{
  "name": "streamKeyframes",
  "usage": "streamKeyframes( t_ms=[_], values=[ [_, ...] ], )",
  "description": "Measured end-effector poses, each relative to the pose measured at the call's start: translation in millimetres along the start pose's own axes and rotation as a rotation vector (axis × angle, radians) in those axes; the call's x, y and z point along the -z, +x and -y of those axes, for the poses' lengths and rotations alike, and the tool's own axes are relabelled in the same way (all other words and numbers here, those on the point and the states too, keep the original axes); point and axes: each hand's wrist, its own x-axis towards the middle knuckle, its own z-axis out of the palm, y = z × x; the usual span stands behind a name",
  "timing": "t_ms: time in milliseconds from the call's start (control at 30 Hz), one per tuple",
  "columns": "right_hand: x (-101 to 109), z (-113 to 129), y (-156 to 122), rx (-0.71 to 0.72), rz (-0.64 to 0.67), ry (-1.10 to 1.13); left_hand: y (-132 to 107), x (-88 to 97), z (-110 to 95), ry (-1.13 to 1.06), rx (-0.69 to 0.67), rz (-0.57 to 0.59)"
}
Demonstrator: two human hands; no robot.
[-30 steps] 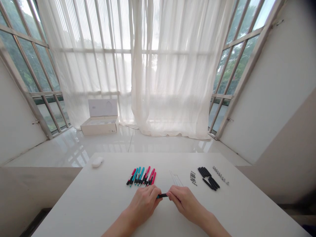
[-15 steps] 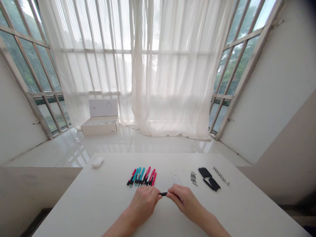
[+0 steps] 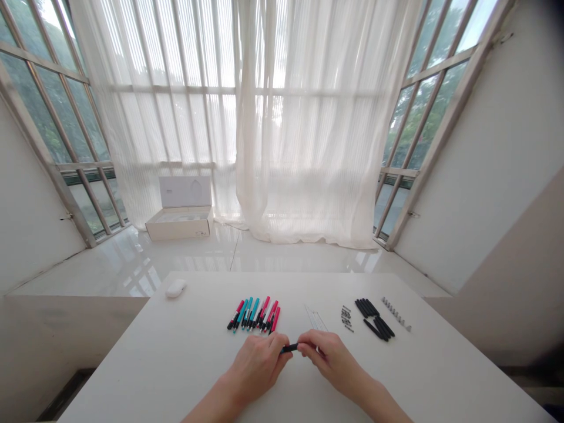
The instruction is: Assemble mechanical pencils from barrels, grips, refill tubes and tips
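Hands [image 3: 258, 365] closer on black pen barrel [image 3: 289, 348]

a bright home-like room, sheer white curtains [image 3: 326, 117], tall windows [image 3: 423, 117], glossy tiled floor [image 3: 185, 258], white table [image 3: 145, 352]

No words or numbers can be read anywhere in view, not even on the pen [image 3: 288, 348] at the bottom centre. The white box [image 3: 178, 226] left of centre has a tiny dark label [image 3: 201, 233] on its front, apparently too small to make out.

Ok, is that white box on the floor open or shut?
Open: the white box's lid stands upright at the back.
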Motion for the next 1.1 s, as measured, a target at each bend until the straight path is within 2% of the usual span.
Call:
streamKeyframes(
  t_ms=[367,533,833,1100],
  values=[
    [2,1,2,0.211,-0.143,0.097,4,1.6,1,-0.038,-0.02,-0.046],
    [2,1,1,0.188,-0.14,0.08,5,1.1,1,-0.055,-0.034,-0.037],
    [3,0,1,0.144,-0.101,0.049,4,5.7,-1,-0.011,-0.066,0.059],
    [17,-6,5,0.161,-0.152,0.019,4,6.8,-1,0.038,-0.072,0.017]
  ],
)
